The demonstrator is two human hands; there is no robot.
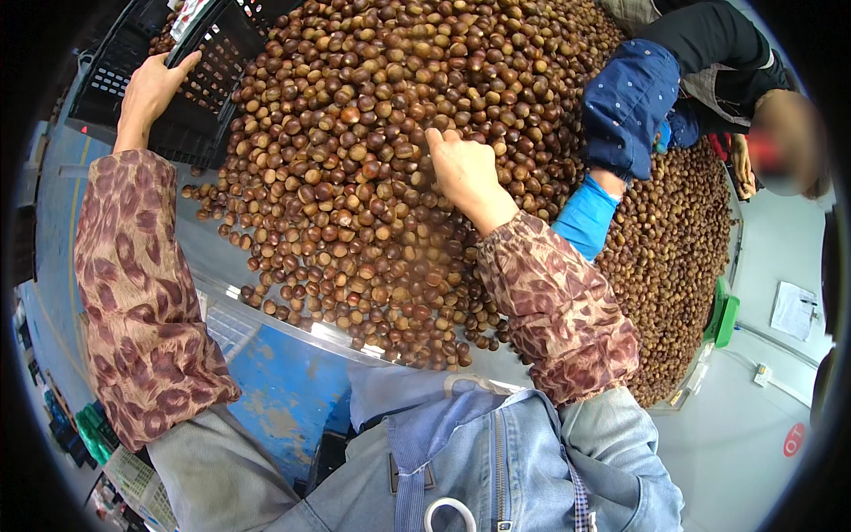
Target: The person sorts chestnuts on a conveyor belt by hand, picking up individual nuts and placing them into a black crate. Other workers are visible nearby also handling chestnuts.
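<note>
A broad heap of brown chestnuts [372,166] covers the metal-edged table in front of me. My left hand [149,93] reaches to the upper left and grips the rim of a black plastic crate [199,100] with slotted walls, its thumb lying apart along the side. The crate stands at the heap's left edge, and chestnuts show through and above its walls. Over the middle of the heap, my right hand [465,169] is bent downward with curled fingers. Its fingertips are mostly hidden, so whether a nut is in them cannot be seen.
A co-worker's arm in a blue sleeve [631,106] and blue cuff [588,216] reaches across the heap, close to my right forearm. A green plastic container [723,312] sits at the far right edge. The table's metal rim [332,339] runs before my body.
</note>
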